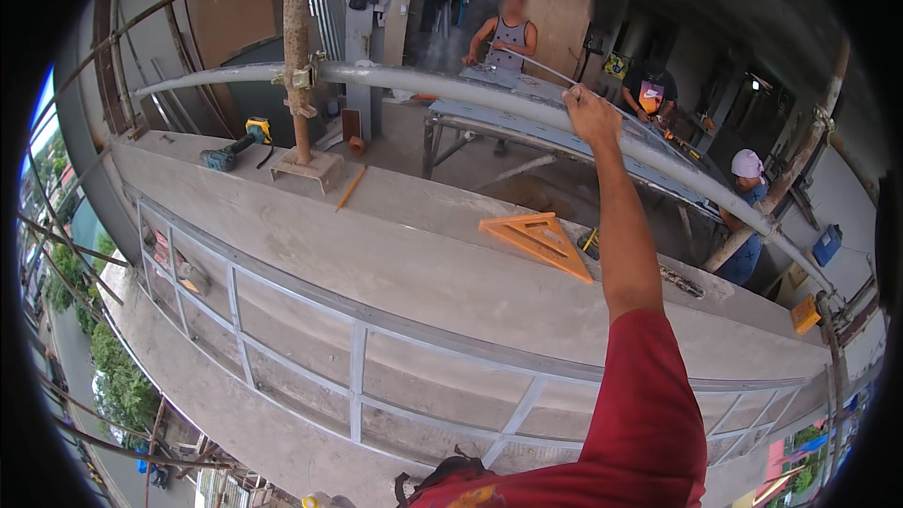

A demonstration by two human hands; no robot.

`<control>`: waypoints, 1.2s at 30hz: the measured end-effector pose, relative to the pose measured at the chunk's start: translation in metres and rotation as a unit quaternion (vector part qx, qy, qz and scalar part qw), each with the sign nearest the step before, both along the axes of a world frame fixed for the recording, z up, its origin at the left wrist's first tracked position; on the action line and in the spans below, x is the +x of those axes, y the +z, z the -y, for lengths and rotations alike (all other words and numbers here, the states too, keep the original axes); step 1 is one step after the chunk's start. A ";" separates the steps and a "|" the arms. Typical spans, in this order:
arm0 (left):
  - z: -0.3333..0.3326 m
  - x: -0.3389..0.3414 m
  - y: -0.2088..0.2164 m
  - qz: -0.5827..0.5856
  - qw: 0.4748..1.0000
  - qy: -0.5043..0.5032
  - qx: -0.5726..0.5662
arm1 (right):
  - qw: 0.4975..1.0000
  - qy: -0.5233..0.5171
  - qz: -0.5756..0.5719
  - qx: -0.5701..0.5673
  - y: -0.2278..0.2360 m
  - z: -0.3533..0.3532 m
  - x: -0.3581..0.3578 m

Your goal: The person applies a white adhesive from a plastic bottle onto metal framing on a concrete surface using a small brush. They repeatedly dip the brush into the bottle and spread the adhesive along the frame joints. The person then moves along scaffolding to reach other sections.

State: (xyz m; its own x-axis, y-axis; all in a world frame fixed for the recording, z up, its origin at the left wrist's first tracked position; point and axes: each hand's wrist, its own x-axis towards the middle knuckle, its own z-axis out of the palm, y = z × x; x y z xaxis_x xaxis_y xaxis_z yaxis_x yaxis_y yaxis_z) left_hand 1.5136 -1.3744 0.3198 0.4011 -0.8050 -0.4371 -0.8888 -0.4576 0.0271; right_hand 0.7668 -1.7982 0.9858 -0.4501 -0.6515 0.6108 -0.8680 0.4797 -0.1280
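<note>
- Your right arm (628, 235) reaches up, nearly straight, from lower right;
- an orange set square (531, 246) lies on the ledge (428, 204), right of centre; a yellow box (806, 314), contents hidden, sits far right;
- your right hand (594, 117), upper centre, clenches a pale strip (541, 66) beside the grey pipe (451, 87);
- a co-worker (513, 35) stands beyond, upper centre.

Orange triangular square (538, 243): any markings too small to read.
Co-worker's dark shirt (651, 96): bright chest print, lettering illegible.
Wearer's red shirt (644, 395): yellowish print, unreadable.
</note>
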 end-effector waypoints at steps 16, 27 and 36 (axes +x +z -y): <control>0.016 0.022 -0.008 -0.010 0.999 -0.017 -0.039 | 1.000 -0.010 -0.001 -0.007 -0.002 0.007 0.013; 0.013 0.011 0.002 0.003 0.999 0.024 -0.040 | 1.000 -0.009 -0.002 -0.014 -0.003 0.011 0.013; 0.009 0.016 -0.008 0.006 1.000 0.019 0.000 | 1.000 -0.015 -0.002 -0.026 -0.003 0.006 0.005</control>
